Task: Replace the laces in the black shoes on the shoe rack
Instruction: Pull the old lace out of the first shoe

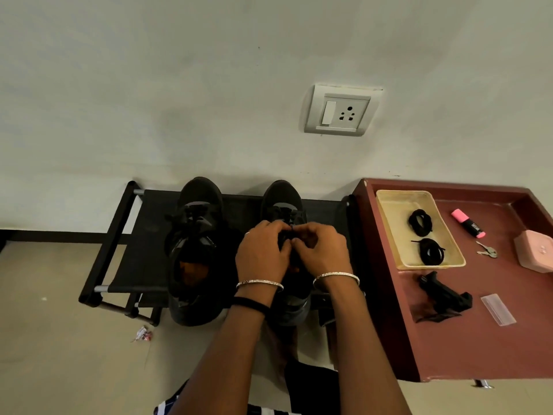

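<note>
Old lace coming undone on the right-hand black fabric shoe [282, 205].

Head view: left hand [261, 253] and right hand [318, 251] pinch its knot on the black shoe rack [125, 235]; next, pull lace free, then fetch coiled black laces [420, 222] from the yellow tray [389, 202].

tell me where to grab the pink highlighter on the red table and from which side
Pinch the pink highlighter across its black middle barrel, coming straight down from above. It lies flat and diagonal on the red table with bare surface on both long sides, so fingers fit there; the keys lie just past its nearer end.
</note>
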